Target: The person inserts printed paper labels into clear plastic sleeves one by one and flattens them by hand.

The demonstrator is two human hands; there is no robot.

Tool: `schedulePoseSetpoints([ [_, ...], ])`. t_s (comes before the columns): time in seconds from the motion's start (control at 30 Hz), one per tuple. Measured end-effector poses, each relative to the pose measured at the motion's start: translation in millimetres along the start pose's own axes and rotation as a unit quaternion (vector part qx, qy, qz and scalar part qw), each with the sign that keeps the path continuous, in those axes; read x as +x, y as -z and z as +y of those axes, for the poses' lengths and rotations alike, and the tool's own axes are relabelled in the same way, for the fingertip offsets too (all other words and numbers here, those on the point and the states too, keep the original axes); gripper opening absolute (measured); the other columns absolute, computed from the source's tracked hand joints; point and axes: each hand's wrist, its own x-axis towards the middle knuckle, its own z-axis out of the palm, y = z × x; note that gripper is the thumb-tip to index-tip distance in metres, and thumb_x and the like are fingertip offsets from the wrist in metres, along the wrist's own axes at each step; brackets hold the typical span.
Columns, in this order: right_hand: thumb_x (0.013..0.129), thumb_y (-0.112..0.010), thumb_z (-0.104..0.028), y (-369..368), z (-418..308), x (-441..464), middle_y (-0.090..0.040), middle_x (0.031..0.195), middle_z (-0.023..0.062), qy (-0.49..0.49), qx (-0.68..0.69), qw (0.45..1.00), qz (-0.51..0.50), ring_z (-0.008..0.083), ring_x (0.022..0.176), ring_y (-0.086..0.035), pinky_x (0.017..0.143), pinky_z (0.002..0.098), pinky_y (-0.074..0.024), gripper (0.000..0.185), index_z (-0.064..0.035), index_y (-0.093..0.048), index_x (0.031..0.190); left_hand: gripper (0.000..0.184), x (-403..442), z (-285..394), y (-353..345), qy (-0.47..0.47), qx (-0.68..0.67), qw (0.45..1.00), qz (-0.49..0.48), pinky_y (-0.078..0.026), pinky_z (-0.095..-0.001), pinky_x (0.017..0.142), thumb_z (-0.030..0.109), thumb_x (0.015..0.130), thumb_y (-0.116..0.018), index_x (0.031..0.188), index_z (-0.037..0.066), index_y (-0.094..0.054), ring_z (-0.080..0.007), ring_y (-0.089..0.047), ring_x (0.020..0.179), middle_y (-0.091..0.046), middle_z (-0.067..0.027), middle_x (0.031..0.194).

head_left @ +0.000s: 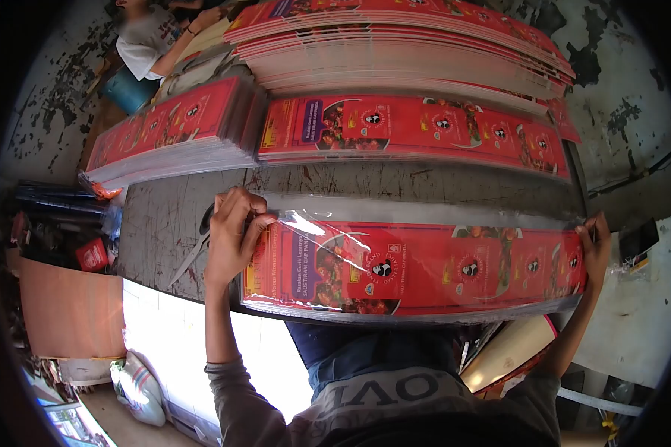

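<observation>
A long red printed sheet point(425, 279) with panda logos and food pictures lies in front of me, with a clear plastic sleeve point(395, 208) over it; the film extends past the sheet's far edge and shines with glare. At the far left corner, my left hand point(235, 223) is closed, thumb and fingers pinching the film. My right hand point(595, 238) grips the film's far right corner with bent fingers. Beside my left wrist lie scissors point(192, 259), their handle partly hidden behind that hand.
Beyond the sleeve are a stack of wrapped red sheets point(417, 130), a second stack point(175, 123) at the left and a taller pile point(402, 63) behind, all on a worn grey table point(160, 216). Another person point(145, 41) sits at the far left near a blue bucket point(129, 91).
</observation>
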Motion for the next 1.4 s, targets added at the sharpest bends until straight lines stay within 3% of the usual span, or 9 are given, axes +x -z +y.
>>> schedulePoseSetpoints([
  [0.4,0.075,-0.057,-0.001,19,0,-8,-0.036,0.071,0.0003,0.071,-0.008,0.994,0.081,0.0080,0.068,-0.036,0.064,0.0197,-0.0302,0.017,-0.0031,-0.040,0.072,0.020,-2,14,15,0.019,0.028,0.998,0.043,-0.032,-0.0318,0.068,0.018,0.077,-0.062,0.074,0.003,-0.050,-0.0220,-0.043,0.064,-0.046,-0.0076,0.069],
  [0.5,0.076,-0.055,-0.001,31,-6,-16,-0.036,0.074,0.0001,0.030,0.065,0.990,0.117,0.0082,0.069,-0.036,0.066,0.0191,-0.0300,0.016,-0.0040,-0.040,0.074,0.023,-9,21,26,-0.027,0.031,0.995,0.090,-0.034,-0.0332,0.065,0.023,0.074,-0.064,0.072,0.005,-0.050,-0.0210,-0.042,0.064,-0.045,-0.0063,0.067],
  [0.63,0.078,-0.056,-0.004,53,-3,-23,-0.038,0.081,0.0003,0.109,0.122,0.980,0.110,0.0077,0.072,-0.039,0.067,0.0182,-0.0314,0.013,-0.0058,-0.043,0.077,0.035,-25,34,40,-0.078,0.001,0.977,0.197,-0.034,-0.0312,0.057,0.039,0.073,-0.064,0.071,0.007,-0.050,-0.0178,-0.041,0.066,-0.045,-0.0028,0.066],
  [0.77,0.079,-0.059,-0.009,70,10,12,-0.044,0.076,-0.0020,0.082,0.077,0.978,0.176,0.0058,0.068,-0.041,0.066,0.0190,-0.0342,0.012,-0.0055,-0.047,0.076,0.028,-4,32,55,-0.050,-0.082,0.974,0.206,-0.035,-0.0267,0.058,0.027,0.079,-0.062,0.072,0.003,-0.050,-0.0174,-0.043,0.064,-0.045,-0.0048,0.067],
  [0.8,0.080,-0.058,-0.009,74,-2,36,-0.044,0.072,-0.0029,-0.001,0.074,0.990,0.117,0.0055,0.068,-0.042,0.069,0.0188,-0.0349,0.010,-0.0047,-0.050,0.079,0.023,14,30,57,-0.044,-0.060,0.977,0.197,-0.036,-0.0271,0.059,0.021,0.080,-0.061,0.073,0.002,-0.050,-0.0185,-0.044,0.064,-0.045,-0.0066,0.067],
  [0.97,0.087,-0.052,-0.027,25,-4,165,-0.048,0.076,0.0004,0.023,0.003,0.998,0.050,0.0085,0.075,-0.043,0.070,0.0225,-0.0344,0.026,-0.0012,-0.050,0.082,0.018,119,-16,37,-0.099,0.184,0.964,0.166,-0.040,-0.0394,0.074,0.008,0.080,-0.057,0.096,0.003,-0.053,-0.0320,-0.051,0.083,-0.051,-0.0164,0.091],
  [1.1,0.085,-0.053,-0.030,-30,47,183,-0.061,0.086,0.0080,0.044,-0.061,0.997,-0.020,0.0146,0.082,-0.055,0.075,0.0274,-0.0409,0.032,0.0007,-0.058,0.094,0.027,113,-8,10,-0.042,0.129,0.984,0.111,-0.039,-0.0427,0.077,0.011,0.078,-0.059,0.103,0.005,-0.052,-0.0334,-0.049,0.092,-0.050,-0.0152,0.101],
  [1.17,0.082,-0.055,-0.028,-59,36,161,-0.064,0.089,0.0124,-0.026,-0.094,0.989,0.110,0.0191,0.083,-0.059,0.075,0.0306,-0.0431,0.033,0.0012,-0.059,0.094,0.028,99,-7,-2,-0.054,0.075,0.995,0.048,-0.041,-0.0412,0.078,0.011,0.076,-0.062,0.102,0.005,-0.054,-0.0324,-0.049,0.095,-0.051,-0.0135,0.103],
  [1.4,0.078,-0.056,-0.026,-51,92,157,-0.064,0.083,0.0142,-0.084,-0.067,0.988,0.112,0.0203,0.078,-0.060,0.072,0.0311,-0.0439,0.032,0.0016,-0.061,0.092,0.039,71,-7,-17,0.000,-0.005,0.996,-0.084,-0.044,-0.0384,0.079,0.012,0.064,-0.072,0.100,0.006,-0.056,-0.0295,-0.052,0.096,-0.051,-0.0096,0.105],
])
